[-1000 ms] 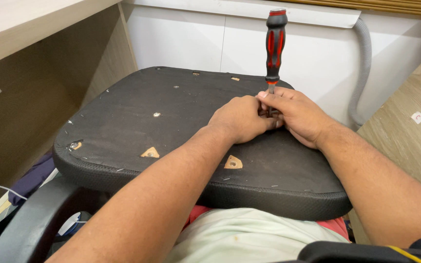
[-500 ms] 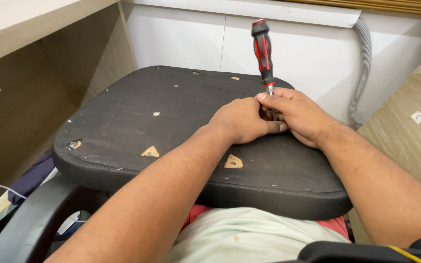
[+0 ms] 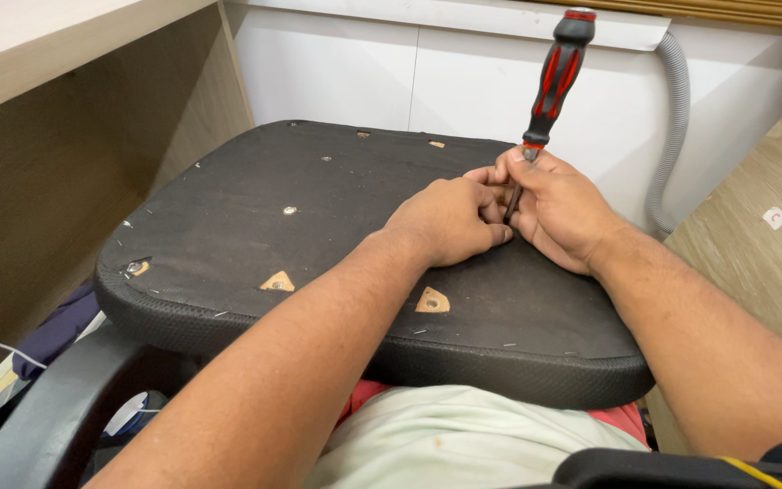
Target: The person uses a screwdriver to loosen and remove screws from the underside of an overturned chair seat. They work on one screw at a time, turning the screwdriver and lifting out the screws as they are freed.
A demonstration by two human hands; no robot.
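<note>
An upturned black chair seat (image 3: 255, 226) lies across the person's lap, its fabric underside facing up and dotted with staples, small metal inserts and a couple of triangular cut-outs showing bare wood. Both hands meet near the far right part of that surface. The right hand (image 3: 558, 213) is closed around the metal shaft of a screwdriver (image 3: 549, 86), fingers wrapped low on the shank just under the handle. The tool stands on the seat with its tip down between the two hands, and its black-and-red handle leans up and away to the right, clear of any grip. The left hand (image 3: 450, 222) is curled into a loose fist right beside it, knuckles up, fingertips tucked in against the shaft and touching the right hand — it is pressed to the screwdriver's lower end, though I cannot tell exactly what its fingers pinch.

Behind the seat runs a white wall panel with a grey corrugated hose (image 3: 676, 127) dropping down at the right. A pale wooden desk side (image 3: 92, 136) stands to the left, and a wood-grain board (image 3: 753, 254) to the right.
</note>
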